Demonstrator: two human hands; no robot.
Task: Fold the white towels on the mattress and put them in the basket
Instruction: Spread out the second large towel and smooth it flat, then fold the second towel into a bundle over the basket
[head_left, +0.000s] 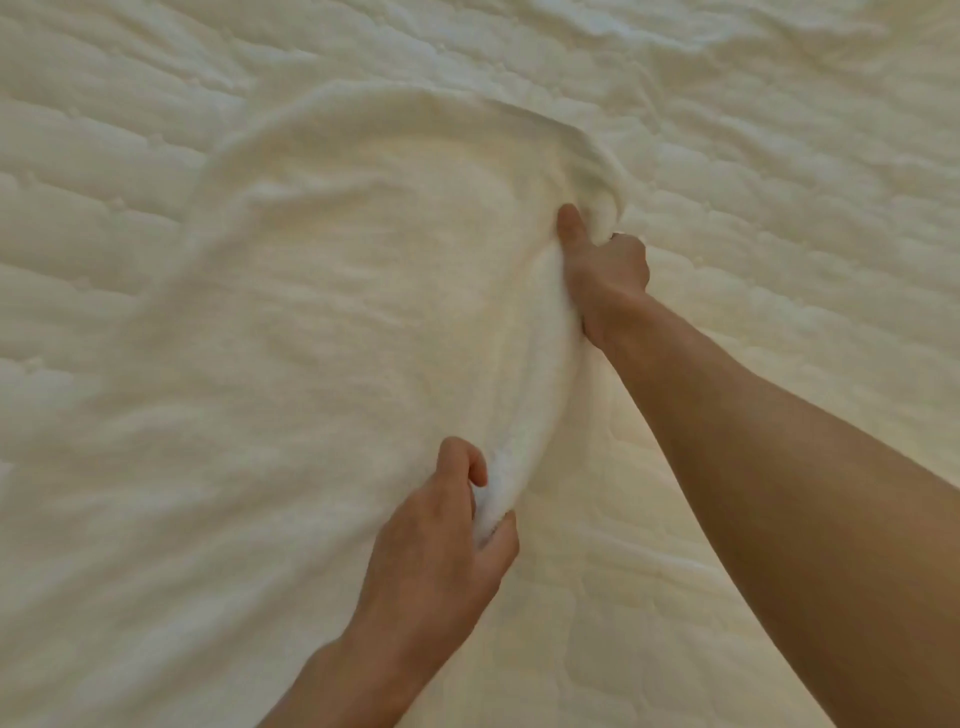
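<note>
A large white towel (332, 322) lies spread over the left and middle of the quilted mattress (779, 171). Its right edge is lifted into a ridge between my two hands. My left hand (447, 525) grips the near end of that edge, fingers and thumb curled round the cloth. My right hand (605, 265) reaches farther out and grips the far corner of the same edge, thumb on top. The far edge of the towel curves in a rounded fold. No basket is in view.
The cream quilted mattress fills the whole view, with bare quilting to the right of my right forearm and along the far side. Wrinkles show in its cover at the top right.
</note>
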